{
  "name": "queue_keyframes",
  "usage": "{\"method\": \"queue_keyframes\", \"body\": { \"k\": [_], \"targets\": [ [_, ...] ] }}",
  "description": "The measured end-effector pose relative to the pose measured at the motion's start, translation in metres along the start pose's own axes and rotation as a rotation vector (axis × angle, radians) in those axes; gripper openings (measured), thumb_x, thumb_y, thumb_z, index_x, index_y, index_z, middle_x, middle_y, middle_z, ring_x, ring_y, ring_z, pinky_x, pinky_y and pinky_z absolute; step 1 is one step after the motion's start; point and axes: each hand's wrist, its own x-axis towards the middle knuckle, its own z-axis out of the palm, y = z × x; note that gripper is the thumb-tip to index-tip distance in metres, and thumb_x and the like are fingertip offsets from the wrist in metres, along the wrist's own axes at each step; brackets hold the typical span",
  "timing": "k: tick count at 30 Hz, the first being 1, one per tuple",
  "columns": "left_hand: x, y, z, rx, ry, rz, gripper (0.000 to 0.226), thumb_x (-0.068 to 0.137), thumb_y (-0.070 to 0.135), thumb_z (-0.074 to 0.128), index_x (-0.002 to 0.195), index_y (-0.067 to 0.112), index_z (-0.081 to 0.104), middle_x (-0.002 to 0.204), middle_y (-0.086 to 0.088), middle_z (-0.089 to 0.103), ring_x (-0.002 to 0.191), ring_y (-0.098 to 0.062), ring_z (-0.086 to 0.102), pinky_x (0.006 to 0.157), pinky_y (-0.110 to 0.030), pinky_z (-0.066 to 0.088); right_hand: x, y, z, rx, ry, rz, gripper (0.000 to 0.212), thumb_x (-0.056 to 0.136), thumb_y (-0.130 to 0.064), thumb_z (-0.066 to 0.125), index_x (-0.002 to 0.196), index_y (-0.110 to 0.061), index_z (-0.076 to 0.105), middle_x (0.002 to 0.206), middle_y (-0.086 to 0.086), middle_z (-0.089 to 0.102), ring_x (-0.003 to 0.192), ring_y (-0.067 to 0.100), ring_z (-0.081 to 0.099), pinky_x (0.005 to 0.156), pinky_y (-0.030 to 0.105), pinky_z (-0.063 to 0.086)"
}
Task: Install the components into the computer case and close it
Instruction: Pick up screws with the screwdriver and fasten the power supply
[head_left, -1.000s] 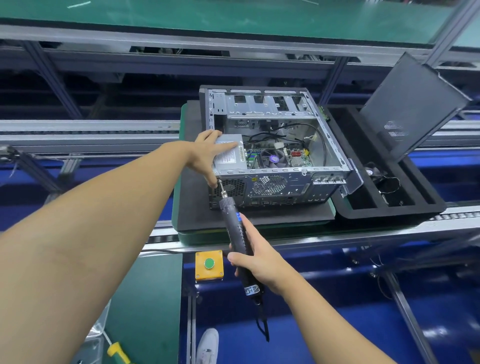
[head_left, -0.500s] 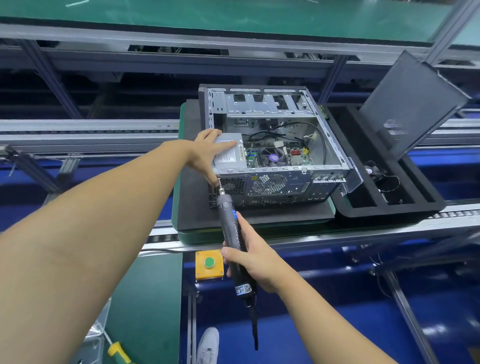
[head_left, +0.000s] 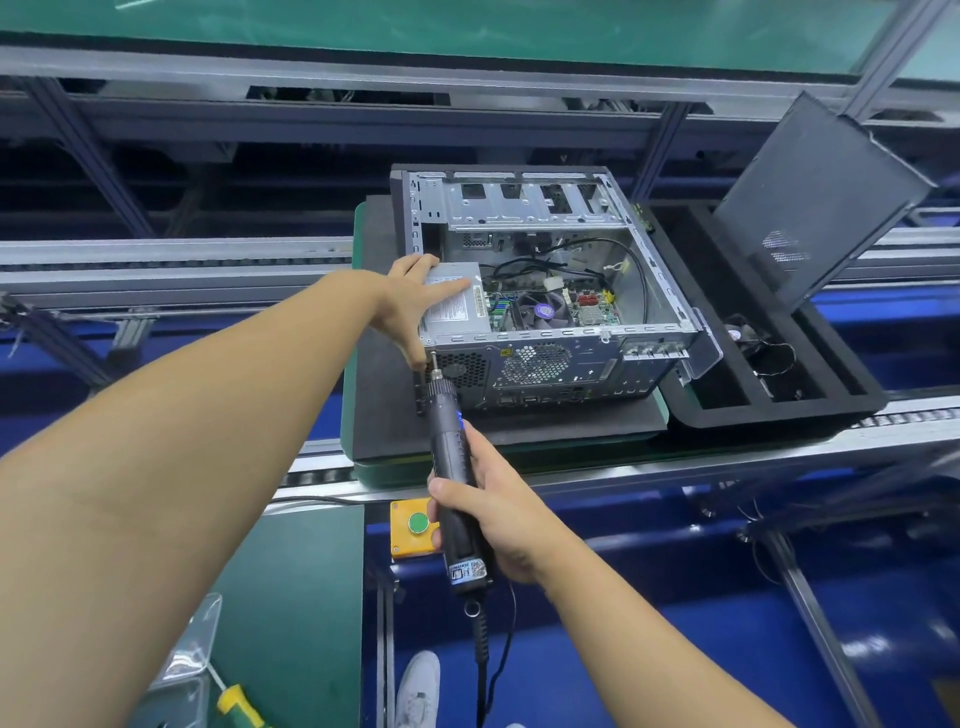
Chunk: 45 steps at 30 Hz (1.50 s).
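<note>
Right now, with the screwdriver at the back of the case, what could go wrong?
1. The thumb of the left hand sits beside the bit of the electric screwdriver; a slip might hurt it.
2. The left hand only presses on the power supply; if it shifts, it may misalign with the computer case.

Bare forearms, bare left hand (head_left: 410, 306) and right hand (head_left: 498, 512) — one pale grey-white sneaker (head_left: 418, 686) at bottom edge.
</note>
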Motion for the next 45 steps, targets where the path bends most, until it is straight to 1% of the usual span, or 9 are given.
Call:
{"method": "queue_keyframes", "body": {
  "k": [7,12,28,31,34,36,39,42,45],
  "targets": [
    [0.001,-0.002,0.003,-0.035,0.018,0.008,0.135,0.059,0.052,0.085,0.150,0.050,-0.015,0.161,-0.002,-0.022,0.146,-0.024,-0.025,0.118,-0.056,0.011,-0.004,0.000,-0.002,-0.068,0.037,0.005,0.067,0.078,-0.025,0.073,0.122,-0.069,0.048,0.089,0.009,0.060,0.070,0.023,0.060,0.067,0.037,0.055],
    [0.004,-0.006,0.007,-0.056,0.041,0.020,0.136,0.052,0.063,0.081,0.149,0.053,-0.014,0.160,0.000,-0.021,0.146,-0.023,-0.024,0.119,-0.056,0.013,-0.003,0.000,-0.007,-0.104,0.089,-0.007,0.079,0.077,-0.021,0.070,0.143,-0.053,0.043,0.096,0.009,0.056,0.075,0.023,0.061,0.069,0.039,0.056],
    [-0.001,0.013,-0.011,-0.085,-0.048,-0.058,0.130,0.063,0.050,0.086,0.151,0.051,-0.011,0.162,-0.003,-0.021,0.148,-0.023,-0.024,0.120,-0.059,0.007,-0.027,-0.016,-0.059,0.031,0.132,-0.043,0.086,0.075,-0.004,0.064,0.150,-0.040,0.040,0.087,0.002,0.065,0.066,0.023,0.060,0.053,0.033,0.052],
    [-0.004,0.031,-0.017,-0.077,-0.106,-0.052,0.134,0.062,0.064,0.081,0.152,0.044,-0.016,0.160,-0.001,-0.028,0.147,-0.023,-0.026,0.120,-0.059,0.004,-0.036,-0.026,-0.076,0.036,0.145,-0.059,0.085,0.076,-0.006,0.064,0.152,-0.036,0.038,0.090,0.006,0.063,0.065,0.022,0.060,0.051,0.031,0.052],
    [-0.002,0.064,-0.025,-0.093,0.097,0.028,0.111,0.071,0.078,0.062,0.157,0.038,0.003,0.163,0.006,-0.015,0.151,-0.018,-0.014,0.119,-0.056,0.003,-0.046,-0.035,-0.095,0.041,0.165,-0.084,0.085,0.076,-0.009,0.065,0.152,-0.034,0.038,0.092,0.008,0.061,0.066,0.022,0.060,0.051,0.031,0.052],
    [0.006,0.090,-0.031,-0.194,0.338,0.070,0.071,0.088,0.063,0.056,0.150,0.034,0.036,0.163,0.005,0.020,0.150,-0.016,0.013,0.117,-0.053,0.014,-0.053,-0.042,-0.110,0.055,0.190,-0.094,0.083,0.077,-0.010,0.065,0.152,-0.034,0.037,0.093,0.009,0.061,0.066,0.021,0.060,0.051,0.031,0.052],
    [0.021,0.132,-0.043,-0.362,0.539,0.140,0.020,0.097,0.036,0.058,0.110,0.027,0.070,0.109,0.007,0.072,0.105,-0.015,0.064,0.092,-0.038,0.047,-0.063,-0.051,-0.134,0.076,0.236,-0.108,0.083,0.076,-0.014,0.068,0.150,-0.036,0.038,0.094,0.010,0.061,0.068,0.022,0.060,0.052,0.033,0.052],
    [0.044,0.169,-0.055,-0.471,0.493,0.179,0.016,0.098,0.035,0.056,0.087,0.031,0.067,0.064,0.009,0.069,0.057,-0.008,0.066,0.059,-0.037,0.058,-0.069,-0.062,-0.162,0.091,0.271,-0.123,0.080,0.070,-0.021,0.073,0.141,-0.041,0.043,0.092,0.008,0.063,0.069,0.022,0.060,0.053,0.035,0.052],
    [0.076,0.200,-0.070,-0.446,0.472,0.212,0.029,0.098,0.045,0.051,0.077,0.032,0.065,0.054,0.005,0.060,0.042,-0.005,0.053,0.044,-0.029,0.042,-0.071,-0.075,-0.197,0.121,0.330,-0.139,0.074,0.072,-0.019,0.073,0.136,-0.045,0.046,0.091,0.007,0.065,0.068,0.021,0.060,0.053,0.035,0.052]
  ]
}}
